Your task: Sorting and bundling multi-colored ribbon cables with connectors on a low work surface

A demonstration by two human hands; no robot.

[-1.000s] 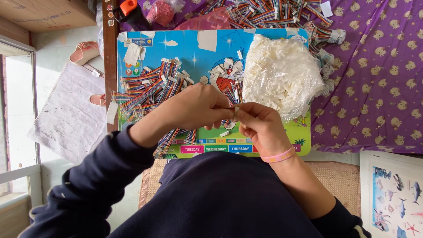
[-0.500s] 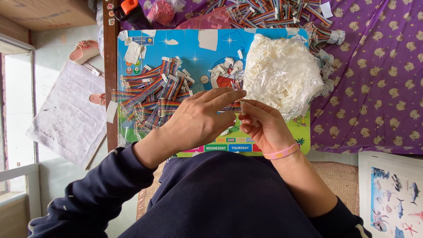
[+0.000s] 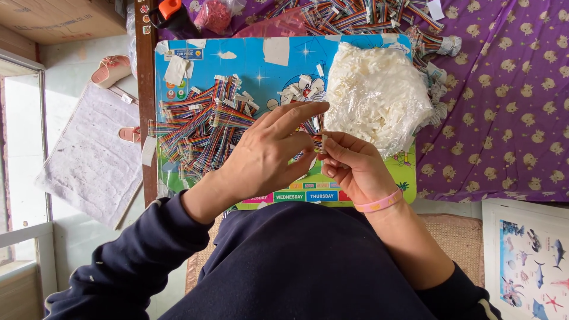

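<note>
Left hand (image 3: 267, 157): raised over the board, index finger stretched out towards the bag, thumb and middle fingers closed on the near end of a short ribbon cable (image 3: 319, 142).
Right hand (image 3: 352, 166): just beside the left, fingers curled, thumb and fingertips pinching the other end of the same cable; a pink wristband (image 3: 378, 204) sits on the wrist.
Ribbon cable: a small striped piece, held between both hands above the lower middle of the board, mostly hidden by fingers.
Board (image 3: 361, 41): a blue cartoon-printed board with a green lower edge, lying across the person's lap and onto the purple cloth (image 3: 510, 89).
Cable pile (image 3: 198, 127): many rainbow-striped ribbon cables with white ends, heaped on the board's left half, just left of the left hand.
Bag (image 3: 376, 95): a clear plastic bag full of small white plastic parts, on the board's upper right, just above the right hand.
More cables (image 3: 355, 15): a loose heap at the top, beyond the board.
Floor, left: a grey mat (image 3: 89, 154) and a pink slipper (image 3: 109, 68).
</note>
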